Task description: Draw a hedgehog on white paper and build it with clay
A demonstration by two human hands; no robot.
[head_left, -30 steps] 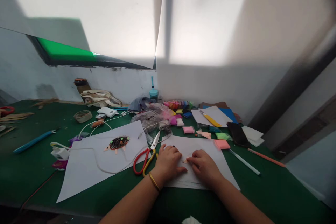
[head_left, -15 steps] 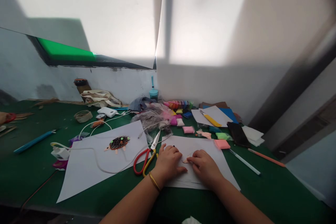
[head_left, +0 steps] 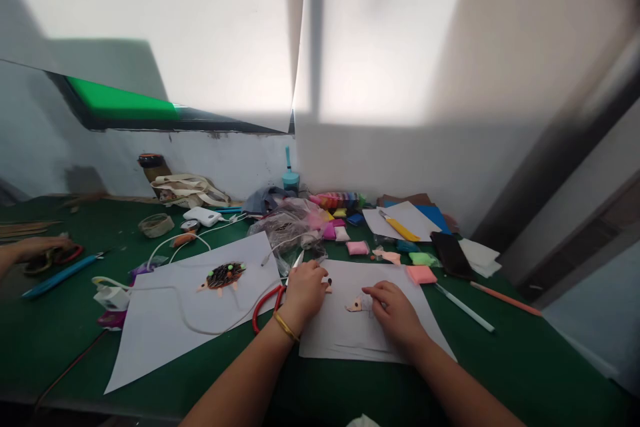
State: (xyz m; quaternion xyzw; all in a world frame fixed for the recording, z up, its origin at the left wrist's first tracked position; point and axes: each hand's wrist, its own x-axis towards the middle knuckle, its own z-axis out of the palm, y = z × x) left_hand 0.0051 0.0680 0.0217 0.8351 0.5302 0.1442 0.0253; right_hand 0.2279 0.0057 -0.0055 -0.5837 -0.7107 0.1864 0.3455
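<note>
A small peach clay animal head (head_left: 355, 305) with a dark eye lies on the white paper (head_left: 345, 333), beside faint pencil lines. My right hand (head_left: 395, 312) rests just right of it, index finger stretched out and the others bent, with nothing visible in it. Over the paper's left edge is my left hand (head_left: 306, 292), its fingers apart and lightly bent; its thumb is hidden. A tiny dark ball (head_left: 329, 281) and a bit of peach clay (head_left: 329, 289) sit at its fingertips. The red-handled scissors (head_left: 263, 307) are partly covered by this hand.
On the left sheet (head_left: 165, 353) lies a finished-looking hedgehog (head_left: 225, 276), with a white cable across the sheet. Clay packets (head_left: 358, 248), a yellow cutter (head_left: 403, 228), a phone (head_left: 451, 255) and a pen (head_left: 465, 307) lie around. Another person's hand (head_left: 43, 248) is at far left near scissors.
My left hand has shifted left and up over the scissors, away from the clay head. My right hand has drawn back slightly, uncovering the head. Another person's hand has reached in at left.
</note>
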